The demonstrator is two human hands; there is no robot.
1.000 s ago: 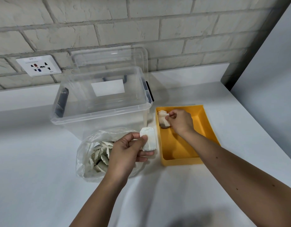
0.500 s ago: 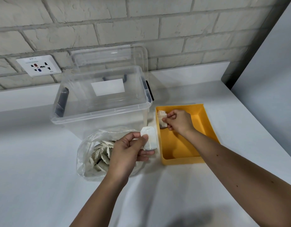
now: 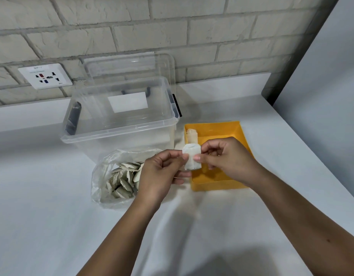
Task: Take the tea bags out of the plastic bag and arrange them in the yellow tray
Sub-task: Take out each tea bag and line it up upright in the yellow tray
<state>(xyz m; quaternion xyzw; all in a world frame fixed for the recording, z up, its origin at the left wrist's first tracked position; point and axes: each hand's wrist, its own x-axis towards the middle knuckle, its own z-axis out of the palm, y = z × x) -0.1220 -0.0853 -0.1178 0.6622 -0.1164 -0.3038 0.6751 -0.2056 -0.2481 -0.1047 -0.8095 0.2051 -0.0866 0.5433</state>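
Head view: a white tea bag (image 3: 192, 158) hangs over the near-left corner of the yellow tray (image 3: 218, 185), pinched on one side by thumb and forefinger of the left hand (image 3: 162, 176) and on the other by those of the right hand (image 3: 229, 159). The right hand has come back from the tray's far-left corner, where the placed tea bag (image 3: 192, 135) now stands alone. A handover looks under way. Many more remain in the plastic bag (image 3: 103, 176), just left of the tray on the table (image 3: 52, 216).
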